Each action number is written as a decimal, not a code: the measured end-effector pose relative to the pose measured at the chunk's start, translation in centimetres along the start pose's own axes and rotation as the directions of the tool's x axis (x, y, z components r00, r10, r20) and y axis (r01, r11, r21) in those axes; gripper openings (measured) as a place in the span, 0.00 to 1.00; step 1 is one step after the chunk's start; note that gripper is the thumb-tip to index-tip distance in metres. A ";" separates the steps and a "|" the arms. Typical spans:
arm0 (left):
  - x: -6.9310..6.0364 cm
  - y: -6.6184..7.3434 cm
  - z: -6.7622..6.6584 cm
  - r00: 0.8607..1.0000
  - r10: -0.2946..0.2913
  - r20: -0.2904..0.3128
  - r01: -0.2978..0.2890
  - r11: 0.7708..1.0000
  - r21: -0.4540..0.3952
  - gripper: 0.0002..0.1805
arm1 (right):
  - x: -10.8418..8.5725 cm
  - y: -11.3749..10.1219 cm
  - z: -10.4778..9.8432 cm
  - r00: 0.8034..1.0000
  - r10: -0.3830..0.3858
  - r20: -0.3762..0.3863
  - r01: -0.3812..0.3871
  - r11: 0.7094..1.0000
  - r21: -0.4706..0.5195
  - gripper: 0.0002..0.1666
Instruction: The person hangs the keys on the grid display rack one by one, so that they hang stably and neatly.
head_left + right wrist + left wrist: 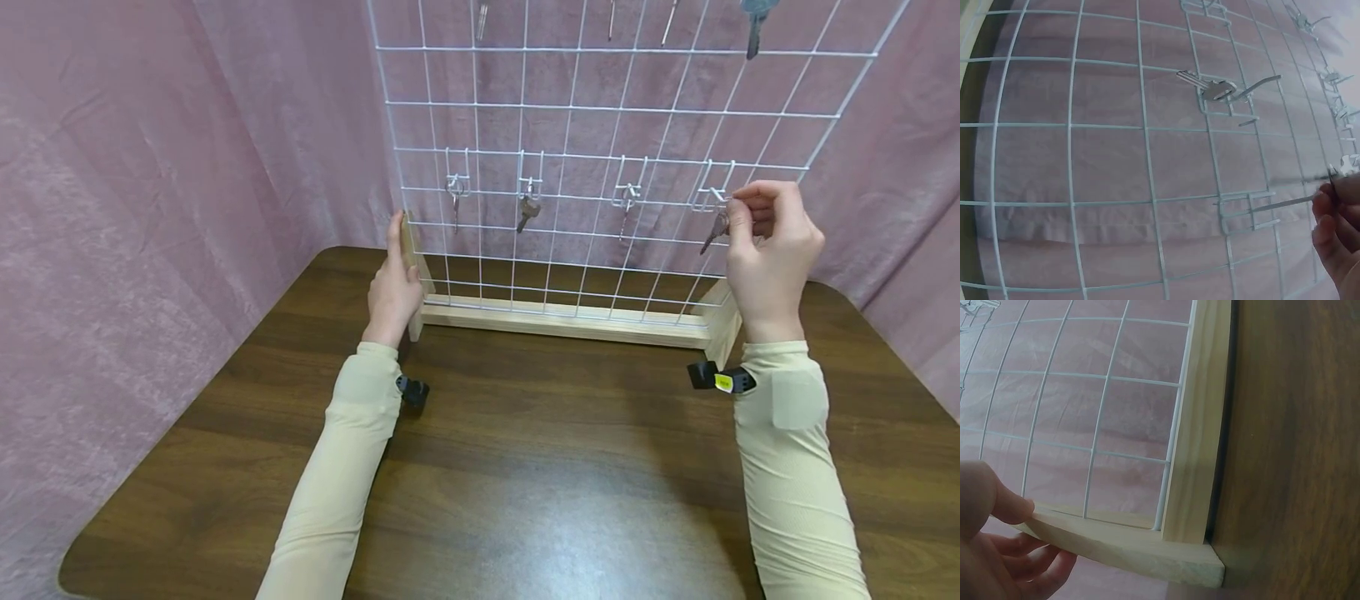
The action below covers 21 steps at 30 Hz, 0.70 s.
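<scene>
My right hand (776, 250) pinches a key (716, 232) between thumb and fingertips, beside the rightmost hook (708, 198) in the lower row. In the right wrist view the tip of that hook (1288, 202) reaches the fingers; whether it passes through the key's hole cannot be made out. My left hand (393, 292) grips the left wooden side piece (1129, 550) of the stand, thumb on one face and fingers on the other. The side piece supports a white wire grid (572, 107).
Other keys hang from the lower hooks: a left key (456, 204), a brownish key (528, 212) and a thin edge-on key (626, 212). Above right hangs a large key (754, 32). The stand's wooden crossbar (562, 322) rests on the brown table (525, 467). Pink curtain (187, 167) hangs behind.
</scene>
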<state>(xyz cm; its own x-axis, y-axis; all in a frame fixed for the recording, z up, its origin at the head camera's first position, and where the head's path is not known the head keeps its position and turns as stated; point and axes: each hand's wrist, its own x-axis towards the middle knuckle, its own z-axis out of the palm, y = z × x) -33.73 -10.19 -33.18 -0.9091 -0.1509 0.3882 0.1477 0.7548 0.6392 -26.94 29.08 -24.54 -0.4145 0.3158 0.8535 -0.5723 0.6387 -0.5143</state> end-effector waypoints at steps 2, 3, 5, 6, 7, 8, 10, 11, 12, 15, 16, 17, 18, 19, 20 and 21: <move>0.0 0.1 0.0 1.000 0.002 0.000 -0.002 1.000 -0.002 0.47 | 0.2 0.4 0.0 0.999 0.026 -0.047 -0.025 0.999 0.020 0.05; 0.0 0.2 0.0 1.000 0.003 0.000 -0.003 1.000 -0.002 0.47 | 0.3 0.6 0.1 0.997 0.046 -0.062 -0.044 0.999 0.032 0.07; 0.1 0.2 -0.1 1.000 0.003 0.000 -0.003 1.000 -0.001 0.47 | 0.4 1.0 0.1 0.994 0.082 -0.066 -0.079 0.996 0.047 0.10; 0.0 0.2 -0.1 1.000 0.003 0.001 -0.003 1.000 -0.001 0.47 | 0.4 1.1 0.2 0.992 0.106 -0.067 -0.102 0.993 0.053 0.09; 0.1 0.2 -0.1 1.000 0.003 0.002 -0.003 1.000 -0.002 0.47 | 0.4 1.2 0.2 0.991 0.122 -0.061 -0.119 0.991 0.054 0.08; 0.1 0.2 -0.1 1.000 0.002 0.003 -0.002 1.000 -0.001 0.47 | 0.5 1.3 0.2 0.988 0.146 -0.056 -0.143 0.988 0.058 0.06; 0.1 0.2 -0.1 1.000 0.005 0.003 -0.005 1.000 0.001 0.47 | 0.5 1.4 0.2 0.983 0.177 -0.039 -0.175 0.983 0.054 0.05; 0.1 0.1 -0.1 1.000 0.006 0.003 -0.006 1.000 0.001 0.47 | 0.6 1.4 0.2 0.981 0.192 -0.031 -0.190 0.980 0.054 0.04; 0.1 0.1 -0.1 1.000 0.008 0.001 -0.008 1.000 0.001 0.47 | 0.6 1.5 0.3 0.981 0.195 -0.020 -0.194 0.980 0.048 0.05; 0.0 0.1 -0.2 1.000 0.015 -0.004 -0.015 1.000 -0.001 0.47 | 0.6 1.6 0.3 0.979 0.205 0.006 -0.205 0.978 0.035 0.07; 0.0 0.1 -0.2 1.000 0.017 -0.005 -0.017 1.000 -0.002 0.47 | 0.6 1.6 0.3 0.978 0.207 0.010 -0.207 0.978 0.031 0.08; -0.1 0.1 -0.2 1.000 0.017 -0.005 -0.017 1.000 -0.003 0.47 | 0.5 1.7 0.3 0.978 0.209 0.012 -0.209 0.978 0.029 0.09; -0.1 0.0 -0.2 1.000 0.020 -0.006 -0.020 1.000 -0.004 0.47 | 0.5 1.7 0.2 0.978 0.209 0.012 -0.209 0.977 0.028 0.10; -0.1 0.0 -0.2 1.000 0.022 -0.006 -0.022 1.000 -0.005 0.47 | 0.5 1.8 0.2 0.978 0.209 0.011 -0.209 0.978 0.026 0.11; -0.1 0.0 -0.1 1.000 0.024 -0.007 -0.024 1.000 -0.004 0.47 | 0.4 1.9 0.1 0.978 0.207 0.010 -0.207 0.978 0.022 0.11; -0.1 0.0 -0.1 1.000 0.027 -0.009 -0.027 1.000 -0.003 0.47 | 0.3 1.9 0.0 0.979 0.205 0.009 -0.206 0.978 0.019 0.12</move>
<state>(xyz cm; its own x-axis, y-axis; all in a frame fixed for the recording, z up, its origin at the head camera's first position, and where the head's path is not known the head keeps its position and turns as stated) -33.56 -10.24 -33.19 -0.9015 -0.1364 0.4108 0.1731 0.7563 0.6309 -28.20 30.39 -25.25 -0.5298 0.4337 0.7288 -0.4879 0.5470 -0.6802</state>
